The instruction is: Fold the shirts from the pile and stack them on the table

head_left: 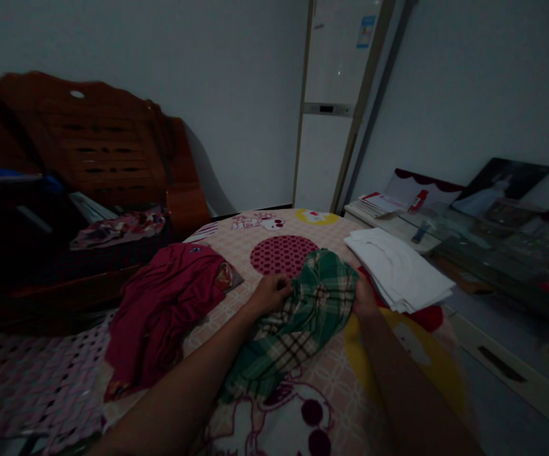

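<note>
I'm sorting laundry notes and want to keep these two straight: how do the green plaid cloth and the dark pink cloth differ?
The green plaid cloth is checked with pale and dark lines, while the dark pink cloth looks mostly plain. The plaid one is held between both hands; the pink one lies untouched to its left. Both are rumpled fabric on the patterned table cover.

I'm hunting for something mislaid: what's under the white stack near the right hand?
Something red shows under the white stack, at its near edge, beside a yellow patch. The rest is covered, so what it is, or whether anything else lies beneath, can't be seen.
</note>
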Tool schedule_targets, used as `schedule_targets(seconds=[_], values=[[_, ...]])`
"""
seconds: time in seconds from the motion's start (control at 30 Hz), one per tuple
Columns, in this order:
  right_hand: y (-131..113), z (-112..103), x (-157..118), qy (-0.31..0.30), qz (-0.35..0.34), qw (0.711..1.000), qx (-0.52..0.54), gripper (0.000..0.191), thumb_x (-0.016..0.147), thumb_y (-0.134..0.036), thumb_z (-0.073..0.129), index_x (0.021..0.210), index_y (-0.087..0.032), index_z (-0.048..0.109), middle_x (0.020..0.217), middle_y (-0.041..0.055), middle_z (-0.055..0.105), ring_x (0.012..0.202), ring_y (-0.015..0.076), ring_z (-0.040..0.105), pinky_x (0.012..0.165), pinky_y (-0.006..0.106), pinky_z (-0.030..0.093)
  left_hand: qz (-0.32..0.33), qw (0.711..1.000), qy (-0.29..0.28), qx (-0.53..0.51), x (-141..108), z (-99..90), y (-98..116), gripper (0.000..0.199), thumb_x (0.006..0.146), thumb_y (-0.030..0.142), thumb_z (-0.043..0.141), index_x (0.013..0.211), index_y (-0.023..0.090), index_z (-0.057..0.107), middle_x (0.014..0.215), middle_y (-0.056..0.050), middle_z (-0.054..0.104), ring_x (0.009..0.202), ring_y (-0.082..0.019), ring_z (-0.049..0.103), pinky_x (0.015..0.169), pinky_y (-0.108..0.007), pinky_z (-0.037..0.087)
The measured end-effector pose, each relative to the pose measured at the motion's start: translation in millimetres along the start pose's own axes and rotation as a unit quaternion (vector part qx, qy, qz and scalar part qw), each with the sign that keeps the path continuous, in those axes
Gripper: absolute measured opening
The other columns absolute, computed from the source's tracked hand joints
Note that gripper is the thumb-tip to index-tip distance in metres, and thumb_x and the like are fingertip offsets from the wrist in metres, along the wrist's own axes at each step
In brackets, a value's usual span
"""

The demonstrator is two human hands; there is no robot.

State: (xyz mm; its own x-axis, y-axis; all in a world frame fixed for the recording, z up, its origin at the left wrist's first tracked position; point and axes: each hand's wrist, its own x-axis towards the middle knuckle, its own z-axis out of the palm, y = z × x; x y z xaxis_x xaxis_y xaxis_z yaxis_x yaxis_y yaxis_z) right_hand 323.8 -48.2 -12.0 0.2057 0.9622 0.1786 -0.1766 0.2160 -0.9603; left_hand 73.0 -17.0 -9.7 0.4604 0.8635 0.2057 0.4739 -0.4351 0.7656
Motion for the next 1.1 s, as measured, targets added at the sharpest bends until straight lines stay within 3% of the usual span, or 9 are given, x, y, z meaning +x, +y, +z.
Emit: schedule_targets(seconds=[0.13,0.33,0.5,0.63,0.77,0.9,1.1], values=[[-6,9,-5,-0.053,0.046,0.997,0.035,0.032,0.07,-0.039,0.071,0.096,-0.021,0.073,0.08,0.0006,0.076,0.087,0.0224,0.071,0.079,0.035,0.057,-0.014,0.993,0.06,-0.105,4,-2.1,-12,0.02,0.081,0.035,0.054,0.071,0.017,0.055,0.07,0.0,0.058,0.069,-0.014,0.053,0.065,-0.023,0.042],[-7,14,-8,-0.11,0.084,0.99,0.042,0.029,0.066,-0.033,0.076,0.092,-0.021,0.075,0.073,-0.0009,0.075,0.082,0.0206,0.071,0.075,0.032,0.057,0.0,0.989,0.035,-0.146,5,3.8,-4,0.033,0.079,0.039,0.061,0.103,0.017,0.063,0.09,-0.003,0.067,0.084,-0.018,0.061,0.074,-0.027,0.047],[-7,13,-9,-0.13,0.082,0.987,0.038,0.029,0.066,-0.033,0.076,0.093,-0.022,0.076,0.074,-0.0007,0.075,0.081,0.0202,0.071,0.073,0.031,0.058,-0.008,0.99,0.013,-0.14,7,5.4,-4,0.016,0.079,0.03,0.058,0.083,0.016,0.064,0.08,-0.002,0.068,0.078,-0.017,0.062,0.073,-0.027,0.048],[-5,13,-9,-0.171,0.05,0.984,-0.013,0.03,0.072,-0.033,0.073,0.101,-0.025,0.076,0.097,0.0004,0.076,0.101,0.0214,0.068,0.091,0.037,0.054,-0.014,0.993,0.04,-0.112,7,4.5,-6,0.013,0.079,0.028,0.057,0.081,0.017,0.063,0.078,-0.001,0.067,0.076,-0.016,0.06,0.07,-0.026,0.047],[-1,10,-6,-0.217,-0.028,0.97,-0.105,0.031,0.077,-0.03,0.068,0.107,-0.029,0.075,0.128,0.001,0.066,0.127,0.0223,0.054,0.111,0.041,0.037,-0.004,0.996,0.05,-0.069,7,4.5,-6,0.011,0.076,0.018,0.055,0.08,0.017,0.064,0.079,0.0,0.067,0.08,-0.016,0.06,0.073,-0.025,0.047],[1,6,-5,-0.265,-0.045,0.953,-0.14,0.033,0.08,-0.028,0.063,0.111,-0.03,0.073,0.139,0.0019,0.058,0.135,0.0243,0.046,0.113,0.045,0.033,0.015,0.997,0.051,-0.06,7,5.3,-7,0.017,0.072,0.011,0.05,0.08,0.017,0.064,0.081,0.0,0.068,0.083,-0.016,0.061,0.078,-0.026,0.047],[4,4,-5,-0.268,-0.035,0.954,-0.127,0.033,0.078,-0.025,0.062,0.108,-0.031,0.074,0.139,0.0019,0.057,0.135,0.0248,0.045,0.11,0.044,0.037,0.024,0.997,0.048,-0.062,9,5.8,-9,0.023,0.07,0.006,0.047,0.079,0.017,0.064,0.08,0.001,0.067,0.084,-0.016,0.061,0.081,-0.027,0.047]])
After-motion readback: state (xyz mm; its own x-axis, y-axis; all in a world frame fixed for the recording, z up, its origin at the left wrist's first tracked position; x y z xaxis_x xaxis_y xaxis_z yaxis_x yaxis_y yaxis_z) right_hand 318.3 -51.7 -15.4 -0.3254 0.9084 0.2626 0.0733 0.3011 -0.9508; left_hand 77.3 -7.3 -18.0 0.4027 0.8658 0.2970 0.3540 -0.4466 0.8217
